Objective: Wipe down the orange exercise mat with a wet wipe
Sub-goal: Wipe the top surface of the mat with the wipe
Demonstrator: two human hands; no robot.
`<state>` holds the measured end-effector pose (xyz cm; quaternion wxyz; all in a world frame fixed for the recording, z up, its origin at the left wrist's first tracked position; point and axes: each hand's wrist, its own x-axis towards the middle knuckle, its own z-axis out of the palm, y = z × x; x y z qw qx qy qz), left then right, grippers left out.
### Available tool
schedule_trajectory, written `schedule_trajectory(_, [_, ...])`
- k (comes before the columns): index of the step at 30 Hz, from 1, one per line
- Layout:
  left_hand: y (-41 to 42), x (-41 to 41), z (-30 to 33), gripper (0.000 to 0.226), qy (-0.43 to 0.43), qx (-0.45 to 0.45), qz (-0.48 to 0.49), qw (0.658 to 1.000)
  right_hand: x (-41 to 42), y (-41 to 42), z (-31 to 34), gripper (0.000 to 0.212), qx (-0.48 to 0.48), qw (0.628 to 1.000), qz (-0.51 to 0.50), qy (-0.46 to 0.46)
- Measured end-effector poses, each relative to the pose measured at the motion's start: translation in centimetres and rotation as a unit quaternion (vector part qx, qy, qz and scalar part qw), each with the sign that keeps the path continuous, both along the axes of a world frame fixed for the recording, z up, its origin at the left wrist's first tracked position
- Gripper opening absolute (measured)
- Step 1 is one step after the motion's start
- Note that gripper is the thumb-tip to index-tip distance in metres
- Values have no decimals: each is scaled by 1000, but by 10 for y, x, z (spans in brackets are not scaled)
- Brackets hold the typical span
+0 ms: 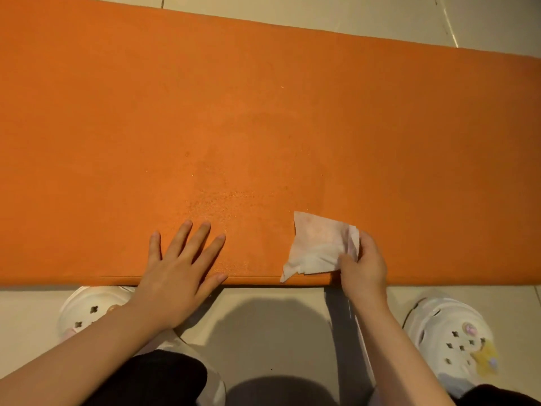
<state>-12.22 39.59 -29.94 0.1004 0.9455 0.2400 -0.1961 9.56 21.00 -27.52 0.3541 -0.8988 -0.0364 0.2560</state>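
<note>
The floor was pale glossy tile, grout lines running across the far right. Warm light fell from above, casting a soft shadow near.

Bare forearms, black trousers, white perforated clogs with small pink and yellow charms.

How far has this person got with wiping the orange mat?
Hard to tell what is done: only faint, possibly damp marks show mid-mat. In hand: the right hand grips the wet wipe at the near edge while the left hand rests flat. Specks remain; the far side looks unmarked.
</note>
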Motion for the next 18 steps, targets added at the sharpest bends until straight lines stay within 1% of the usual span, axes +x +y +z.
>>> schedule_trajectory(1, [0, 0, 0, 70, 0, 0, -4, 1000, 2, -3, -1, 50, -18, 1000, 1, -2])
schedule_trajectory(3, [2, 1, -1, 70, 0, 0, -8, 1000, 6, -6, -5, 58, -1, 1000, -22, 10])
schedule_trajectory(6, [3, 2, -2, 71, -2, -1, -6, 1000, 11, -9, -6, 64, 46, 998, -48, 17])
schedule_trajectory(8, [3, 2, -2, 72, -5, -3, -3, 1000, 12, -10, -3, 68, 42, 998, -47, 5])
schedule_trajectory(9, [4, 2, -2, 72, -5, -3, -4, 1000, 13, -11, -2, 69, 31, 998, -47, -11])
schedule_trajectory(11, [3, 3, -2, 72, -6, -3, -5, 1000, 14, -13, 0, 66, -3, 996, -34, -84])
schedule_trajectory(13, [3, 3, -3, 72, -8, -1, -5, 1000, 12, -15, 1, 58, -29, 987, -2, -156])
schedule_trajectory(14, [2, 3, -3, 72, -11, 1, -5, 1000, 9, -14, 1, 52, -32, 985, 19, -169])
schedule_trajectory(16, [2, 2, -3, 71, -19, 2, -5, 1000, 1, -6, -1, 43, -38, 982, 89, -161])
schedule_trajectory(18, [2, 1, -3, 70, -22, 4, -6, 1000, -9, 5, -9, 41, -77, 973, 172, -134])
